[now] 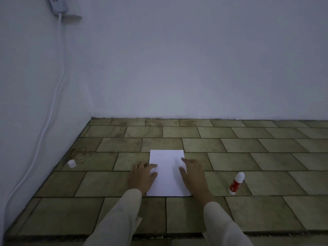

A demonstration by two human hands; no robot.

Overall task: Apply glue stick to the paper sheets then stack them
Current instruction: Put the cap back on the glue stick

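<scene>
A white paper sheet (166, 167) lies flat on the tiled floor in the middle of the head view; whether more sheets lie under it I cannot tell. My left hand (142, 176) rests on its left edge with straight fingers. My right hand (192, 173) presses flat on its right side. A red-and-white glue stick (236, 183) stands on the floor to the right of the paper, apart from both hands. Its white cap (72, 163) lies far left near the wall.
The tiled floor (248, 157) runs to a white back wall (177, 68) and a left wall. A white cable (51, 110) hangs down the left wall from a socket (62, 7). A thin loop of string (80, 154) lies by the cap.
</scene>
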